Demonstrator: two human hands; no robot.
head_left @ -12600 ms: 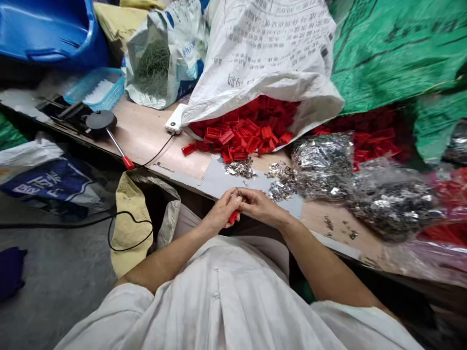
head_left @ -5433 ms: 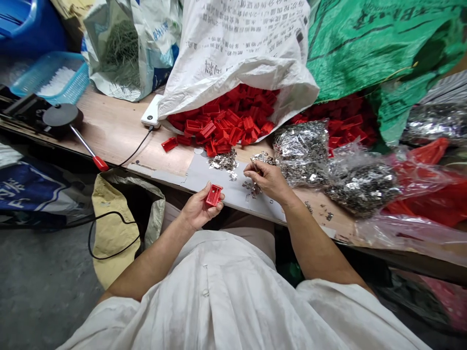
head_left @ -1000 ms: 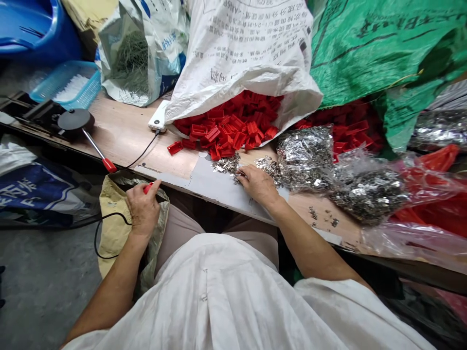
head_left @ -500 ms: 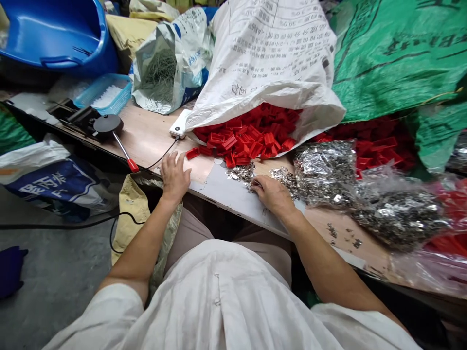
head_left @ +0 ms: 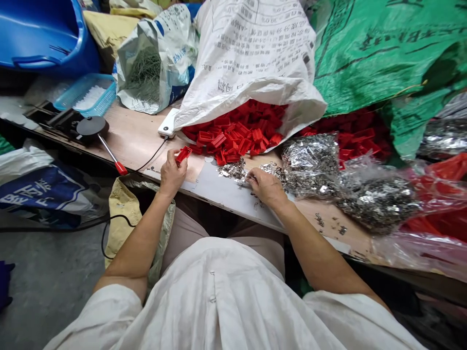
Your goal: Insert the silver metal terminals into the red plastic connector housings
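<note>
My left hand (head_left: 171, 172) pinches a small red plastic housing (head_left: 183, 154) just above the wooden bench, beside the heap of red housings (head_left: 237, 133) that spills from a white woven sack (head_left: 251, 58). My right hand (head_left: 265, 187) rests curled on the grey card (head_left: 219, 187), fingertips closed in the loose pile of small shiny metal clips (head_left: 235, 170). What those fingers hold is too small to make out.
Clear bags of metal clips (head_left: 314, 163) lie right of my right hand. A yellow sack (head_left: 124, 218) hangs open below the bench edge. A white phone (head_left: 167, 124) with cable, a red-handled tool (head_left: 109, 153), a blue basket (head_left: 85, 92) and a green sack (head_left: 383, 53) surround the bench.
My left hand left the yellow sack below the bench, reached to the red heap and now pinches a red housing. My right hand stayed among the metal clips.
</note>
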